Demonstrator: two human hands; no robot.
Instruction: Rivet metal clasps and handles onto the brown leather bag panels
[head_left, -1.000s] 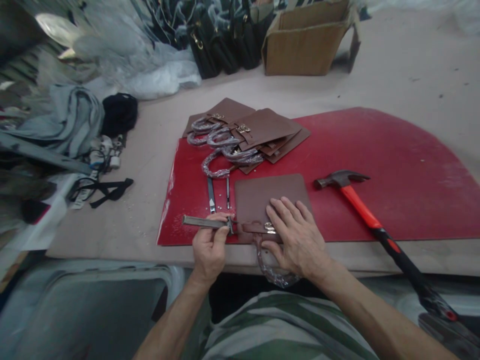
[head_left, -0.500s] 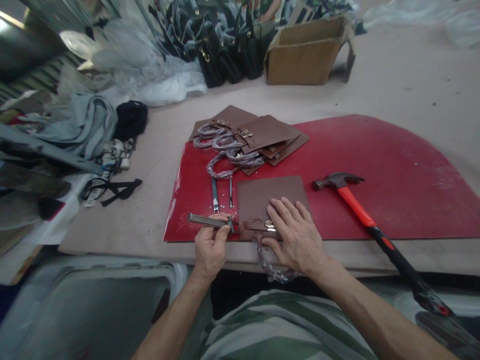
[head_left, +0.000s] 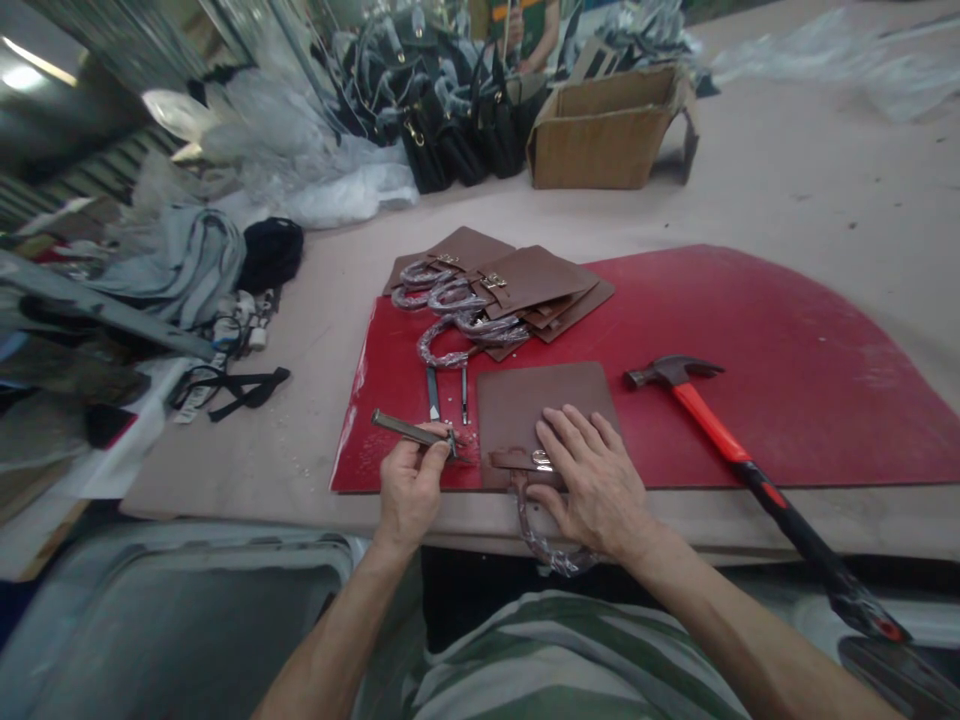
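Note:
My left hand (head_left: 409, 490) pinches a metal bar tool (head_left: 405, 428) near its crosspiece end, just left of a brown leather bag panel (head_left: 541, 395). My right hand (head_left: 592, 480) lies flat on that panel, fingers spread, beside its gold clasp (head_left: 541, 459). A plastic-wrapped handle (head_left: 534, 535) curves from the panel over the table's front edge. Two slim tools lie above my left hand: a flat blade-like one (head_left: 433, 393) and a thin rod (head_left: 464, 396). The claw hammer (head_left: 705, 418), red and black, rests to the right.
Several brown panels with wrapped handles (head_left: 536, 280) are stacked on the red mat (head_left: 780, 370). Behind stand black bags (head_left: 457, 130) and a cardboard box (head_left: 592, 135). Plastic wrap, cloth and a black strap (head_left: 251, 392) lie left. Another person's arm (head_left: 544, 45) shows at the back.
My left hand has shifted slightly left, away from the panel, and the bar tool slopes more. My right hand stays on the panel. The camera view has tipped up a little.

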